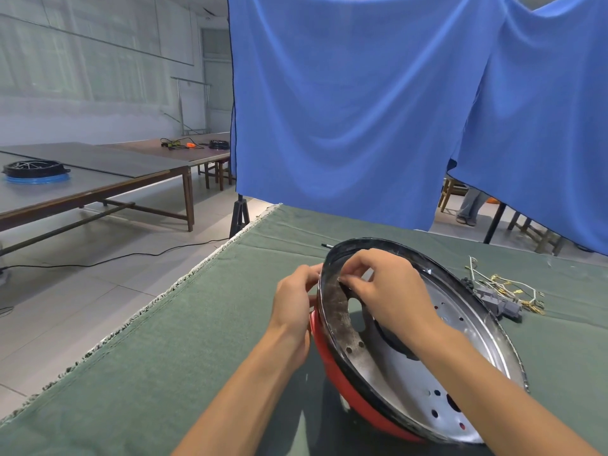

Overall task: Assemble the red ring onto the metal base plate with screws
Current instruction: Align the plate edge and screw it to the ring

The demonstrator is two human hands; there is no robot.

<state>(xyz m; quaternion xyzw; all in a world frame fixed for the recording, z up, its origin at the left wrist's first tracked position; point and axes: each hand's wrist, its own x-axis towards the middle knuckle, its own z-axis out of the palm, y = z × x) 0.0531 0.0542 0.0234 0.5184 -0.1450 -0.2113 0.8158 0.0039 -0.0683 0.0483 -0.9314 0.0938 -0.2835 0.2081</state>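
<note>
On the green-covered tabletop [197, 340] the metal base plate [411, 366] is propped on edge, dished face toward the camera and tilted up to the left, with the red ring [355, 399] hugging its underside along the lower-left rim. Looks like the screw-starting step: right hand [391, 287] is pinched shut on something tiny at the upper-left rim, probably a screw, too small to say. Left hand [292, 301] clamps the plate's outer edge. Next move needs the hole lined up and the plate kept steady. Its long axis runs upper-left to lower-right.
</note>
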